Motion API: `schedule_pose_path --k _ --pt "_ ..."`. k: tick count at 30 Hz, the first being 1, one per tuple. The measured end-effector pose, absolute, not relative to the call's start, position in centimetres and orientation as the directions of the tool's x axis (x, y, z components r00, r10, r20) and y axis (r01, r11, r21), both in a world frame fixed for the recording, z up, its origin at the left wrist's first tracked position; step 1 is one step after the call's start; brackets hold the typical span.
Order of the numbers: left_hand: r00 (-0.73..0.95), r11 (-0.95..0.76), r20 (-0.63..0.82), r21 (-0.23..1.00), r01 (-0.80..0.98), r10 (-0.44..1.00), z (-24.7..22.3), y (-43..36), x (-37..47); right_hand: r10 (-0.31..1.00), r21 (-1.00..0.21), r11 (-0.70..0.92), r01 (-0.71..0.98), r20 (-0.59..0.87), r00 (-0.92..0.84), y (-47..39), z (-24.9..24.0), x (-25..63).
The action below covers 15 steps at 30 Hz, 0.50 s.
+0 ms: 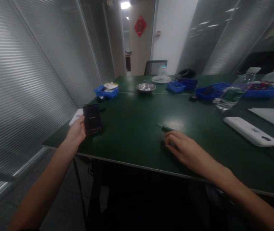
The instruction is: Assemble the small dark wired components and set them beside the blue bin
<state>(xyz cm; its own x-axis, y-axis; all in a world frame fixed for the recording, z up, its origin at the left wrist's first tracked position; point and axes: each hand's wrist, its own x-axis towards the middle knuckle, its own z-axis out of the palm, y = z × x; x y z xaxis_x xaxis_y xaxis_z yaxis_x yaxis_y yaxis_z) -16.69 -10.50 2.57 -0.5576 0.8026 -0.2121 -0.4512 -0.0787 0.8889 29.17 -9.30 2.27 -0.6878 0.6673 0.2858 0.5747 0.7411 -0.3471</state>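
Note:
At the left edge of the green table, my left hand point(77, 130) grips a dark phone point(92, 119) by its left side, its screen facing me. A white box-like device point(75, 116) lies just behind that hand. My right hand point(178, 144) rests on the table right of the middle, fingers curled. A dark-handled screwdriver-like tool point(165, 128) lies at its fingertips, its thin metal tip pointing left and away. Whether the fingers pinch the tool or only touch it is unclear.
Farther back on the green table point(132, 128) are a blue basket point(106, 92), a metal bowl point(145, 88) and several blue trays. A clear bottle point(233, 94) and a white power bank point(251, 131) are at the right. The table's front edge runs close to me.

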Motion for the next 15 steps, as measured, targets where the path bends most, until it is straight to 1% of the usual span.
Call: schedule_pose_path --k 6,12,15 --pt "-0.566 -0.069 -0.237 0.882 -0.466 0.790 2.7 -10.5 -16.6 0.681 -0.320 0.731 0.603 0.282 -0.676 -9.4 2.4 30.1" --pt "-0.584 -0.075 -0.258 0.872 -0.484 0.769 2.9 -10.5 -16.4 0.613 -0.272 0.787 0.554 0.240 -0.753 -10.3 1.4 30.3" --pt "-0.591 -0.085 -0.252 0.872 -0.482 0.766 2.9 -10.5 -16.3 0.604 -0.266 0.794 0.547 0.241 -0.759 -10.9 1.5 30.7"
